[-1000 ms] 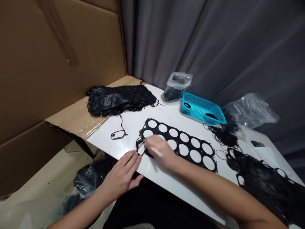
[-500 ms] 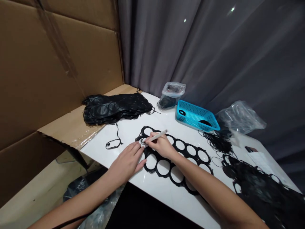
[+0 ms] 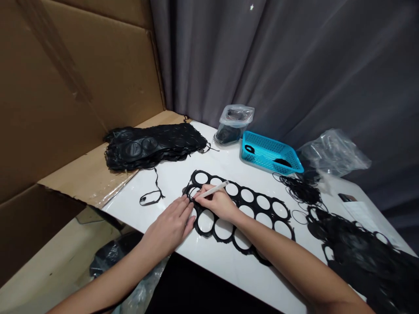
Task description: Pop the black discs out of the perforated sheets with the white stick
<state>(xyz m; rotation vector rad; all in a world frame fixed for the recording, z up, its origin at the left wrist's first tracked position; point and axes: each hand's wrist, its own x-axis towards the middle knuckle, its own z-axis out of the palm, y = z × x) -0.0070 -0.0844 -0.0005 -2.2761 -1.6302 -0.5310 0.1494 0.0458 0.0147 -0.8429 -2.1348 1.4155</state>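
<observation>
A black sheet with rows of round holes (image 3: 239,201) lies flat on the white table (image 3: 209,266). My right hand (image 3: 218,203) is closed round a slim white pen-like tool (image 3: 216,189), its tip down at a hole near the sheet's left end. A thin dark ring shows at that hole. Beside it my left hand (image 3: 172,222) lies flat, fingertips on the sheet's left edge and thumb a little apart, holding nothing. The tool's tip is hidden by my right fingers.
Stacked black sheets (image 3: 153,146) lie back left by cardboard (image 3: 72,185). Behind stand a clear bag (image 3: 233,124) and a blue basket (image 3: 271,152) with black pieces. Thin black rings (image 3: 303,189) and a black sheet pile (image 3: 369,257) lie right, near a plastic bag (image 3: 337,152).
The view has shifted slightly. My right hand and the white tool have moved a little at the same hole, the tool now lying flatter. My left hand stays on the sheet's edge.
</observation>
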